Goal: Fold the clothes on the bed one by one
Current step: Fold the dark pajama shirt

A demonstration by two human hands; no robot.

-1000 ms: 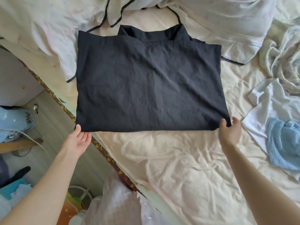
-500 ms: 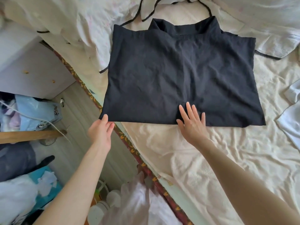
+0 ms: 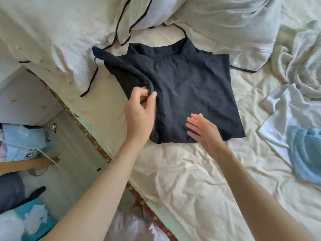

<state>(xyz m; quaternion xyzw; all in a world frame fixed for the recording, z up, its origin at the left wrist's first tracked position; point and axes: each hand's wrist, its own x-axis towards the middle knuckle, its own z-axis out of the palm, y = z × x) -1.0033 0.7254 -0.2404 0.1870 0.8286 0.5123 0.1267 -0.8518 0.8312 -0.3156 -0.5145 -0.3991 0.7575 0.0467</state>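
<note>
While my left hand (image 3: 139, 110) pinches the black shirt (image 3: 187, 91) by its left edge on the bed (image 3: 182, 171), my right hand (image 3: 204, 131) hovers flat, fingers loose; I should press the centre, then fold straight across.

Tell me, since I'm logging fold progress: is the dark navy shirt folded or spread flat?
Partly folded: the left hand pinches the dark navy shirt, its left side lifted inward.

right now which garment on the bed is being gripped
The black shirt: the left hand pinches its lifted left edge. The white garment and light blue knit lie untouched at right.
</note>
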